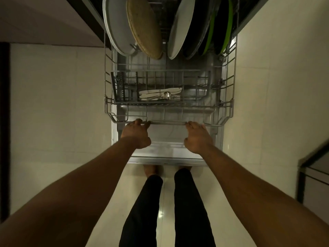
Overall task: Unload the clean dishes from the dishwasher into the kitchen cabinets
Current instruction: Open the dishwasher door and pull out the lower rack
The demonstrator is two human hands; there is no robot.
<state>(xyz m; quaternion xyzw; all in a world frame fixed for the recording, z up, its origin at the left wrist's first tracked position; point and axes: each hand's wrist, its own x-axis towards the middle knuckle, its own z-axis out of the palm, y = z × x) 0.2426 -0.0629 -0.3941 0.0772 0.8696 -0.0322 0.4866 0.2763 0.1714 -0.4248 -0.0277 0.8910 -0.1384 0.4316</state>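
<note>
The grey wire dishwasher rack (229,104) stands pulled out over the open door (167,154). My left hand (136,134) and my right hand (196,137) both grip its front rail, fingers curled over the wire. At the rack's back stand a white plate (115,25), a tan woven round mat (144,27), another white plate (181,27), dark plates (199,31) and green-rimmed ones (226,25). Knives, a spoon and a fork (160,96) lie in the cutlery basket (124,86) near the front.
Pale tiled floor (58,104) runs on both sides of the door. My legs and bare feet (151,171) are right behind the door's edge. A dark-framed cabinet (313,177) sits at the right, a dark edge (4,122) at the far left.
</note>
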